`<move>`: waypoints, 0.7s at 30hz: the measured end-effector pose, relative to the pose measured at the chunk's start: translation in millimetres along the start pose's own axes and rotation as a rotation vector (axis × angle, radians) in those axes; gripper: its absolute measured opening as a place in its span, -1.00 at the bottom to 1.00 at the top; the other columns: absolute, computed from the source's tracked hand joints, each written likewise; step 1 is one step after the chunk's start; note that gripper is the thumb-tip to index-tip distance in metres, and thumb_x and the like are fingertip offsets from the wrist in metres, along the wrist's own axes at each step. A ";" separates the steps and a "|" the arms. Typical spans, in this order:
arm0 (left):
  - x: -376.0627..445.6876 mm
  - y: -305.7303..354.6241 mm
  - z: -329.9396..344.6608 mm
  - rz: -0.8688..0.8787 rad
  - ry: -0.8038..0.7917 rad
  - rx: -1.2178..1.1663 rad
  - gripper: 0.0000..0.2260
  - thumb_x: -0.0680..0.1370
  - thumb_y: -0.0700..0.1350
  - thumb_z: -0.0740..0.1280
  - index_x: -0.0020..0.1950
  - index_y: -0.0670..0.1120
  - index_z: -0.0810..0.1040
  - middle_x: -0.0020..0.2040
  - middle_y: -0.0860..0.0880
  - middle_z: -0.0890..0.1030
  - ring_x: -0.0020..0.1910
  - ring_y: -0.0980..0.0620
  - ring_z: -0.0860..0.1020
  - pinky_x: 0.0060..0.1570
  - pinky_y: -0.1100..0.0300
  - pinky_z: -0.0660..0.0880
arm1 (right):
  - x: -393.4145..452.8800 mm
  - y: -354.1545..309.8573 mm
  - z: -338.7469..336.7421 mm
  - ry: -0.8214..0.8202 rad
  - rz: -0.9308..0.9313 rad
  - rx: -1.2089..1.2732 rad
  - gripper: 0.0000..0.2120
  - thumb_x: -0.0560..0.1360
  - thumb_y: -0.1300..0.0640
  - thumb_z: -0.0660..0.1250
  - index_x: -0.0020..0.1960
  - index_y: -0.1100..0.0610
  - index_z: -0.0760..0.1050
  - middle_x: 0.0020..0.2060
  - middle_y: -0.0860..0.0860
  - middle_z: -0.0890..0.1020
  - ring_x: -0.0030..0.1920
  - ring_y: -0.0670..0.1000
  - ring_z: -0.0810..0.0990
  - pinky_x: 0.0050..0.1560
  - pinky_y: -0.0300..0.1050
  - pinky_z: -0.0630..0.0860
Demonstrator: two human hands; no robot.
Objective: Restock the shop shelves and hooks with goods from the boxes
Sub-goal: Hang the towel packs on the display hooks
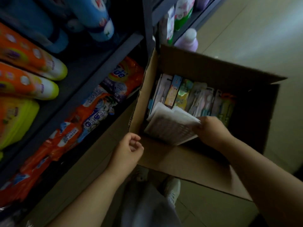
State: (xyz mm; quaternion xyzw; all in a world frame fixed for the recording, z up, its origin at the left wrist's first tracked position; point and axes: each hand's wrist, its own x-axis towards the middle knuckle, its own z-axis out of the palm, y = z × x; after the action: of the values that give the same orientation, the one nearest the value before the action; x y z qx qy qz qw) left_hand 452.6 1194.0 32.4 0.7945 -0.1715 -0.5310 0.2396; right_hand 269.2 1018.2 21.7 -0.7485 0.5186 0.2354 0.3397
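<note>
Reaching into the open cardboard box [193, 66] on the floor beside the shelves [91, 74], the right hand [211, 130] grips a white packet [170, 126] at the box's near end. Left hand [127, 151] hovers near the box corner, fingers loosely curled, holding nothing. Toothbrush packs [193, 97] stand upright behind the packet.

Dim aisle, pale tiled floor [262, 38]

Hands [211, 130] at open box [205, 66] (toothbrushes)
</note>
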 end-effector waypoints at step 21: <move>-301.5 209.4 -176.5 0.382 -0.072 -0.333 -0.57 0.38 -0.14 0.54 0.22 -0.01 0.56 0.13 -0.03 0.66 0.15 -0.03 0.61 0.18 -0.15 0.51 | -312.9 -197.5 -363.1 0.133 -0.629 0.077 -0.78 0.37 -0.01 0.51 -0.27 0.08 0.55 -0.34 -0.10 0.56 -0.27 -0.09 0.55 -0.20 -0.24 0.42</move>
State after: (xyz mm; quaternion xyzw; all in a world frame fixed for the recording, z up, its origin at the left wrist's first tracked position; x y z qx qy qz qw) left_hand 498.5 1214.9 436.5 0.6778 -0.2370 -0.5250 0.4569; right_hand 344.3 983.4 533.4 -0.8724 0.2917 0.0498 0.3889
